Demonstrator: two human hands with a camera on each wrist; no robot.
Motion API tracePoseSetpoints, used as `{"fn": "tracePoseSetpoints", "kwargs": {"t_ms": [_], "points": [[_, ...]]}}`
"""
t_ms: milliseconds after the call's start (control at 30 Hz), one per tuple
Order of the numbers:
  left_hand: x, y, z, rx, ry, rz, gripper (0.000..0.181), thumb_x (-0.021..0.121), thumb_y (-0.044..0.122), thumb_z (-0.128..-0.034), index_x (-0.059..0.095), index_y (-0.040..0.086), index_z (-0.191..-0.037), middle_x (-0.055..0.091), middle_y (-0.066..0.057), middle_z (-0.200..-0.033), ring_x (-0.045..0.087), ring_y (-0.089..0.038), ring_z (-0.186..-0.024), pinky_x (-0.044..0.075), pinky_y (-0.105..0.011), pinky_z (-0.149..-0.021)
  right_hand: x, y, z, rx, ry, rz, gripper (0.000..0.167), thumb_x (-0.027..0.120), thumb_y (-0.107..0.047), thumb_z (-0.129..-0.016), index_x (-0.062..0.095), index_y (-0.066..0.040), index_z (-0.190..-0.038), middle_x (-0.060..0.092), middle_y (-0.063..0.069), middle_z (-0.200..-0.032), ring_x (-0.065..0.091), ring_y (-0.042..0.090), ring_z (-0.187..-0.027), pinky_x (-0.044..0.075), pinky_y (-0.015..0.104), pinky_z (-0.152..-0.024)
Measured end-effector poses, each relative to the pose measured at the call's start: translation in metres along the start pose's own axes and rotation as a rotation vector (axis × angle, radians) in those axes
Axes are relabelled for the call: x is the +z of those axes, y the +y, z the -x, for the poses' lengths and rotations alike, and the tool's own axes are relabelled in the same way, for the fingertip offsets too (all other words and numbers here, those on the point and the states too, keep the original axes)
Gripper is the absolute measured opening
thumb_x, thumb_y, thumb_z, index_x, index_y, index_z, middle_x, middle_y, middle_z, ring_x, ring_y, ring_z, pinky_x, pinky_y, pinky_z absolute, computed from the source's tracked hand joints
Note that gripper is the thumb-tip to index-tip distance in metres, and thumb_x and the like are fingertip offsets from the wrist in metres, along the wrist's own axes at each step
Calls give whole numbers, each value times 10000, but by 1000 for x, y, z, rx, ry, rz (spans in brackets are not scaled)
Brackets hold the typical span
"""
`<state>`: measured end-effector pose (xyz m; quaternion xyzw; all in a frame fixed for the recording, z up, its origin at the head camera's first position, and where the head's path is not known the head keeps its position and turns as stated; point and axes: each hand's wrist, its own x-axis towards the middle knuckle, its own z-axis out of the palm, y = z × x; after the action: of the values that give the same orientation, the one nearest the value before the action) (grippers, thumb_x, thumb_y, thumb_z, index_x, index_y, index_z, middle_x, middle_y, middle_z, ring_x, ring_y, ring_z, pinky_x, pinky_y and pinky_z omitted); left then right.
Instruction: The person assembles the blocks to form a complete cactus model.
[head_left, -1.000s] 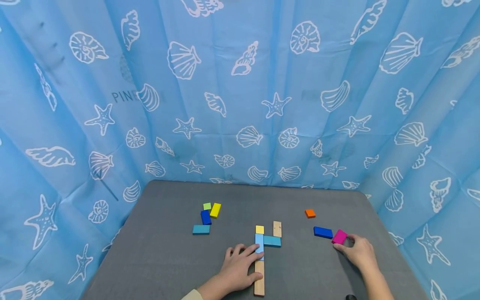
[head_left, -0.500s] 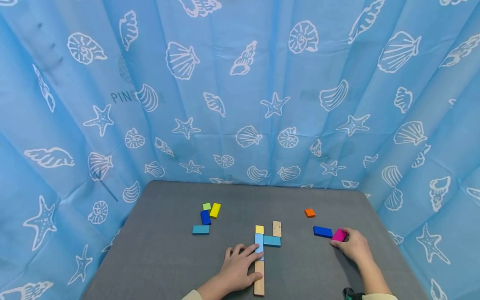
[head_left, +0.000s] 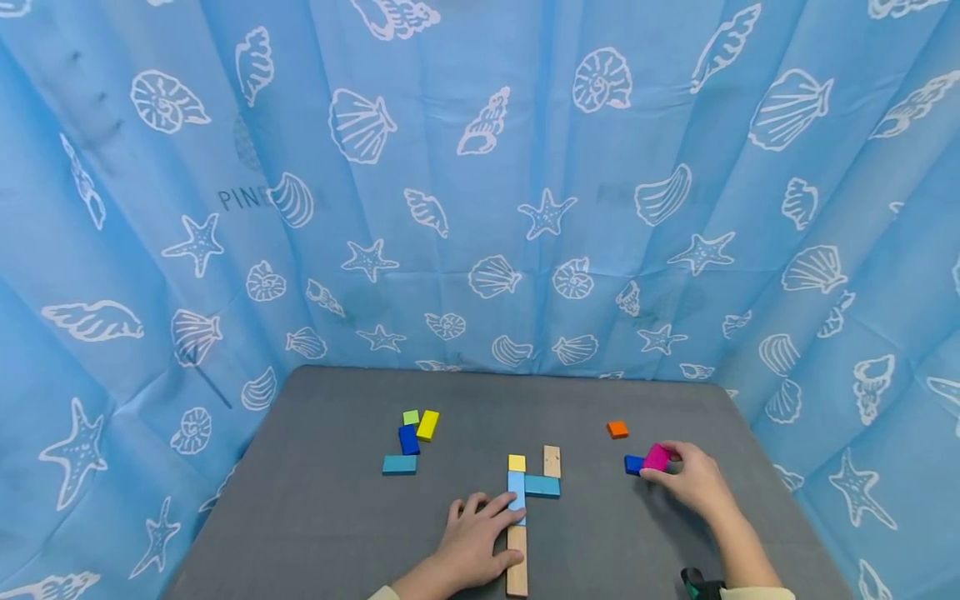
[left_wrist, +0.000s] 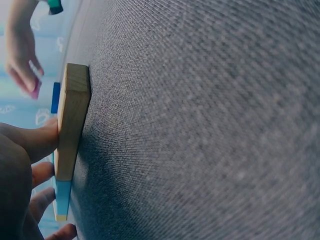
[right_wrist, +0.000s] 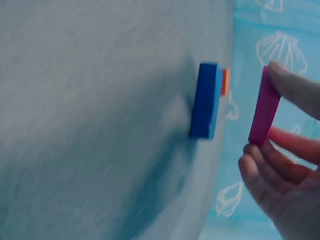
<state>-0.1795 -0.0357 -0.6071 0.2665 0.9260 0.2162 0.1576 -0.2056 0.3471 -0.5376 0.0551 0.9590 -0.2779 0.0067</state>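
Note:
My right hand pinches a magenta block between thumb and fingers, raised off the table near a dark blue block. In the head view the magenta block hides part of that blue block. My left hand rests with spread fingers on a row of blocks: the thumb touches a long plain wooden block, and fingertips lie on a light blue block. A small pale yellow block caps the row's far end. A teal block juts right from it, with a short wooden block behind.
An orange block lies at the back right. Toward the back left are a light green block, a yellow block, a dark blue block and a teal block. A blue shell-print curtain hangs behind the grey table.
My right hand has lifted the magenta block from beside the dark blue block and carried it a little left. My left hand stays on the row.

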Motion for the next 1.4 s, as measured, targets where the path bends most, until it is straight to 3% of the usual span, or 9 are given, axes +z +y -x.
{"fn": "tracePoseSetpoints", "kwargs": {"t_ms": [233, 467, 700, 1000, 1400], "points": [[0, 0, 0, -4, 11, -17, 567, 610, 630, -918, 458, 522, -1453, 346, 206, -1595, 397, -295, -1338, 298, -676, -1030, 12, -26, -12, -177, 26, -19, 725, 839, -368, -822, 594, 93, -1326, 596, 299, -1243, 664, 443, -1037, 567, 522, -822], [-4, 5, 3, -17, -14, -8, 572, 625, 611, -918, 481, 485, -1457, 357, 183, -1596, 392, -294, -1338, 294, -671, -1035, 30, -44, -25, -199, 32, -23, 678, 841, -302, -828, 599, 91, -1325, 598, 293, -1254, 664, 424, -1005, 568, 516, -819], [-3, 7, 4, -31, 0, -27, 577, 647, 610, -903, 488, 494, -1446, 363, 191, -1589, 401, -287, -1327, 302, -658, -1032, 49, -62, -45, -263, 52, -24, 637, 850, -282, -822, 621, 63, -1306, 619, 258, -1247, 643, 377, -1040, 545, 524, -863], [-3, 8, 2, -51, -2, -34, 586, 657, 622, -889, 484, 511, -1438, 364, 203, -1584, 399, -284, -1330, 298, -662, -1039, 70, -85, -65, -252, 21, -65, 654, 836, -275, -843, 590, 39, -1361, 586, 236, -1313, 638, 394, -1107, 559, 509, -880], [-2, 8, 0, -52, -12, -34, 585, 654, 612, -899, 479, 506, -1447, 361, 190, -1591, 395, -292, -1337, 292, -667, -1046, 91, -90, -81, -213, -47, -120, 677, 854, -245, -826, 580, -40, -1410, 567, 176, -1386, 608, 356, -1165, 547, 486, -934]]}}
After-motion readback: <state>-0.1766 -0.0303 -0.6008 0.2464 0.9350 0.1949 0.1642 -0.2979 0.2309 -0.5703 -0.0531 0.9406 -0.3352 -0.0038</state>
